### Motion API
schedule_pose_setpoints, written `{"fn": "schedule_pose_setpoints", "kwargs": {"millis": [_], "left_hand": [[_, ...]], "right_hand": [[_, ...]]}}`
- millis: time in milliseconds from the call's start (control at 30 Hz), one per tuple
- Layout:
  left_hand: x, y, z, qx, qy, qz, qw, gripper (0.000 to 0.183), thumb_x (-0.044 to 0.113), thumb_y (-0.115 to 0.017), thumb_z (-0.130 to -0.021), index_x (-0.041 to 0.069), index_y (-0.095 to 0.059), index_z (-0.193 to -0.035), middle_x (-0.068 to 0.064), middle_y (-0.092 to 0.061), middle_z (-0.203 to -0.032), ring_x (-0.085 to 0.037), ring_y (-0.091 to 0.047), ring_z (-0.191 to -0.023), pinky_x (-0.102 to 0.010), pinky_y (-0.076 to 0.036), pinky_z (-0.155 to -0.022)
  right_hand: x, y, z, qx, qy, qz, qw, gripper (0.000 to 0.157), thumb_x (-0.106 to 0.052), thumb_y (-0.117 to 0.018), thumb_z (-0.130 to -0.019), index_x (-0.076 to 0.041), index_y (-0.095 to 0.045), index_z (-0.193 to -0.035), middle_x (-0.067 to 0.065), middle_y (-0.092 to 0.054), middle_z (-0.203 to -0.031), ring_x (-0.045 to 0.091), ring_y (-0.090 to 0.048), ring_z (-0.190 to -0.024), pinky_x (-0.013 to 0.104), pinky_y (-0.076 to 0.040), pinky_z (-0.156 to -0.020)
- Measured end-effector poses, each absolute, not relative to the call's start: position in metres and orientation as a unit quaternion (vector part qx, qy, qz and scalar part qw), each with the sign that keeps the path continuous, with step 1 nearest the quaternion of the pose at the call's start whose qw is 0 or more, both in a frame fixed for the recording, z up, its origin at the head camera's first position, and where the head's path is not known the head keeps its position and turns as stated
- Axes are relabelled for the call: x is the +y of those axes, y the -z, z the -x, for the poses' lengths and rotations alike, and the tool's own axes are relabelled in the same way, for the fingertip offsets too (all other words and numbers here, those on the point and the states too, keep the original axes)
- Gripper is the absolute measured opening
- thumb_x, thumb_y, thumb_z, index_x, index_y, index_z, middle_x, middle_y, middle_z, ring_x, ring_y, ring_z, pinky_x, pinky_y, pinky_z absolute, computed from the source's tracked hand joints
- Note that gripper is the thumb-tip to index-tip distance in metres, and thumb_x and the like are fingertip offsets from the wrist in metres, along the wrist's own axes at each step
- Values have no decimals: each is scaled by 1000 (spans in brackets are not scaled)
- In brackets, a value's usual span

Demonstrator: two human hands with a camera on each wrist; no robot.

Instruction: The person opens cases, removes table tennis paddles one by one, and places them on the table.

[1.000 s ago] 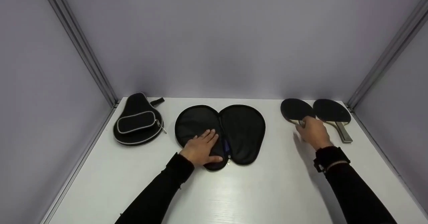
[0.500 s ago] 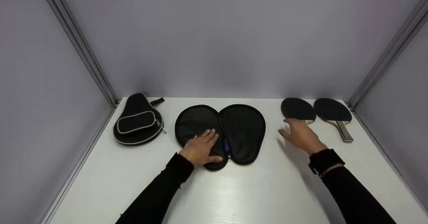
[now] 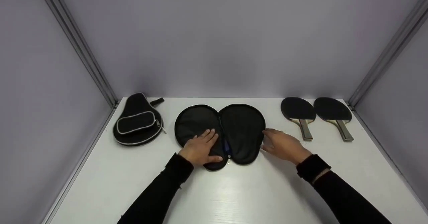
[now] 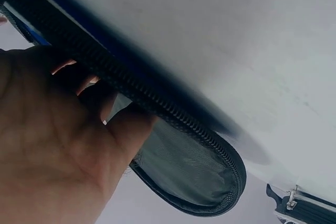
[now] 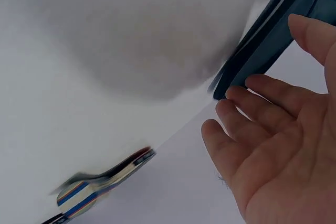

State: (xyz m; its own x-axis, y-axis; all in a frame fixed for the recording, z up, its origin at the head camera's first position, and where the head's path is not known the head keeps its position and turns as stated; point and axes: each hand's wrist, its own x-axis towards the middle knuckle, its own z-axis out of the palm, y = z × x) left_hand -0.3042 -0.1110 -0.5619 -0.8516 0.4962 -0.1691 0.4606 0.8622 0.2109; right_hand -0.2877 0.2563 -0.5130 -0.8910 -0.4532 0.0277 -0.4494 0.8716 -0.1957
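Observation:
A black zippered table tennis paddle case (image 3: 241, 127) lies spread open on the white table, its two halves side by side. My left hand (image 3: 199, 148) rests with fingers spread on the case's left half. In the left wrist view, its fingers reach over the zipper edge (image 4: 173, 111). At the outer edge of the right half is my right hand (image 3: 282, 146), fingers loosely extended and holding nothing. The right wrist view has its fingertips close to the case's side (image 5: 262, 51); whether they touch it, I cannot tell.
Two table tennis paddles, one (image 3: 297, 108) beside the other (image 3: 332, 109), lie at the back right with handles toward me. A zipped black case (image 3: 135, 127) with a small front pocket and light piping lies at the left. Grey walls (image 3: 234, 43) enclose the table's back and sides.
My right hand has let go of the nearer paddle's handle and moved left to the open case's right edge. That paddle lies beside the other. My left hand has stayed put.

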Motion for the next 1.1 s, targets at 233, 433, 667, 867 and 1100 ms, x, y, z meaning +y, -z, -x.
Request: {"fn": "schedule_pose_setpoints", "kwargs": {"millis": [233, 433, 667, 867, 1100], "left_hand": [[-112, 563, 304, 956, -98, -255, 107, 111, 84, -63, -107, 14, -31, -187, -10, -23, -198, -34, -21, -186, -65, -35, -147], [-112, 536, 291, 956, -94, -257, 108, 100, 73, -67, -111, 12, -37, -185, -12, -30, -196, -34, -27, -185, -63, -38, -146], [-124, 519, 293, 951, -106, -278, 85, 84, 60, -65, -117, 8, -47, -180, -15, -41, -191, -35, -40, -179, -55, -43, -144], [-137, 501, 302, 962, -131, -235, 51, 84, 51, -68, -118, 5, -41, -182, -17, -40, -191, -39, -40, -179, -59, -39, -146], [-163, 489, 316, 974, -164, -156, -20, 87, 47, -67, -119, 2, -32, -185, -22, -36, -192, -42, -37, -179, -65, -40, -143]], "right_hand": [[247, 517, 284, 958, 88, 269, 43, 63, -34, -76, -116, 13, -65, -158, 33, -63, -169, 51, -67, -154, 63, -62, -122], [243, 516, 287, 953, 80, 289, 35, 62, -31, -77, -115, 16, -67, -154, 36, -66, -164, 52, -70, -150, 62, -64, -119], [236, 515, 287, 956, 62, 285, 28, 60, -31, -79, -113, 13, -71, -152, 35, -69, -161, 52, -74, -144, 63, -69, -110], [237, 517, 287, 958, 62, 279, 30, 61, -32, -79, -113, 13, -70, -153, 34, -68, -163, 52, -73, -147, 63, -67, -112], [239, 517, 287, 958, 60, 278, 29, 61, -33, -79, -113, 13, -70, -153, 35, -68, -163, 52, -73, -146, 64, -68, -111]]}}
